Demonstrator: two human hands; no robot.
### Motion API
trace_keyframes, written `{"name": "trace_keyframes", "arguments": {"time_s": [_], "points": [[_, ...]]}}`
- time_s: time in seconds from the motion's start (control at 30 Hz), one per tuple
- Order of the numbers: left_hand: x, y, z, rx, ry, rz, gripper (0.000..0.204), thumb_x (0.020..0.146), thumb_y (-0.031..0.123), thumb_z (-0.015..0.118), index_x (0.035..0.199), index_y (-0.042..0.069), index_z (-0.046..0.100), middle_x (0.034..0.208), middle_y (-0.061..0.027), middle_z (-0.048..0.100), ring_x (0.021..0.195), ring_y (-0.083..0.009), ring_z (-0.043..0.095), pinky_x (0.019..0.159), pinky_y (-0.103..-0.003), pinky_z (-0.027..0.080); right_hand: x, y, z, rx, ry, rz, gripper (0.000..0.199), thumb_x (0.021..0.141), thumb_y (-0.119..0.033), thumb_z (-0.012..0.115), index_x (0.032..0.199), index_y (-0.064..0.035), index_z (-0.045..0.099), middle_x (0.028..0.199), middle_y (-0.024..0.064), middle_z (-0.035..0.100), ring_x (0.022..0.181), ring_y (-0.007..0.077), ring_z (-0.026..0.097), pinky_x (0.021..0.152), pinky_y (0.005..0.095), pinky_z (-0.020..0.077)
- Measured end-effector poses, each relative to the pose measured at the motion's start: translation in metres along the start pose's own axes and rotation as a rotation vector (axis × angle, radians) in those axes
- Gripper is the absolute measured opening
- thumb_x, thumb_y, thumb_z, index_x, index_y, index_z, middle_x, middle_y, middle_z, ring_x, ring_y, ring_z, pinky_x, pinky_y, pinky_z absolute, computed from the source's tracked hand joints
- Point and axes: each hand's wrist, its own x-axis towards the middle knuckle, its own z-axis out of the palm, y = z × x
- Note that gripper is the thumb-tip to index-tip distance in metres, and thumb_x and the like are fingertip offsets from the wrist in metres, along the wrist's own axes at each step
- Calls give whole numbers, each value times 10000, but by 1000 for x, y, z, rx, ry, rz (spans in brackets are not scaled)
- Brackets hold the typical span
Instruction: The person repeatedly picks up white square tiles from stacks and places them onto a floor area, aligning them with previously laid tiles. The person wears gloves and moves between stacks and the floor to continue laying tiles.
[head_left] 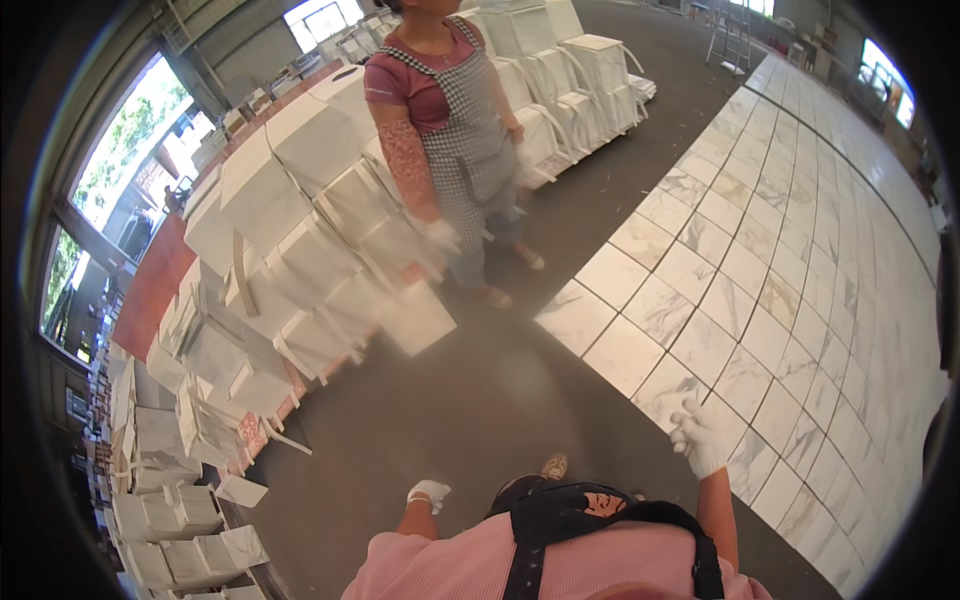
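My right hand [697, 437], in a white glove, is at the edge of the marbled white tiles [740, 380] laid out in rows on the right. Its fingers are loosely bent and apart, with nothing visible between them. Low on my left side hangs my left hand [429, 493], also gloved in white, over the dark floor. The view from above hides most of its fingers, and no object shows in it. Both hands are away from the white boxes [290, 180] stacked to the left.
A person in a checked apron [455, 150] stands ahead, beside the stacks. Below that person's gloved hand is a blurred white square panel [420, 318]; whether it is held I cannot tell. Dark floor [480, 390] runs between stacks and tiles. A stepladder [730, 38] stands far off.
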Motion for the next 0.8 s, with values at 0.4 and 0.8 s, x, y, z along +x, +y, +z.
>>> {"name": "trace_keyframes", "arguments": {"time_s": [0.4, 0.8], "points": [[-49, 84, 35, -680, 42, 431, 117, 928, 213, 627, 992, 114, 632, 943, 1, 624, 769, -146, 629, 605, -305, 536, 13, -234, 200, 197, -922, -611, 1043, 708, 141, 570, 1623, -226, 229, 1577, 208, 384, 916, 201, 535, 447, 210, 514], [-79, 72, 96, -769, 25, 210, 121, 956, 135, 567, 837, 140, 547, 718, 45, 506, 553, -97, 491, 473, -286, 437, -24, -258, 146, 186, -977, -564, 1111, 539, 230, 479, 1544, -99, 141, 1512, 313, 383, 726, 270, 542, 311, 255, 480]]}}
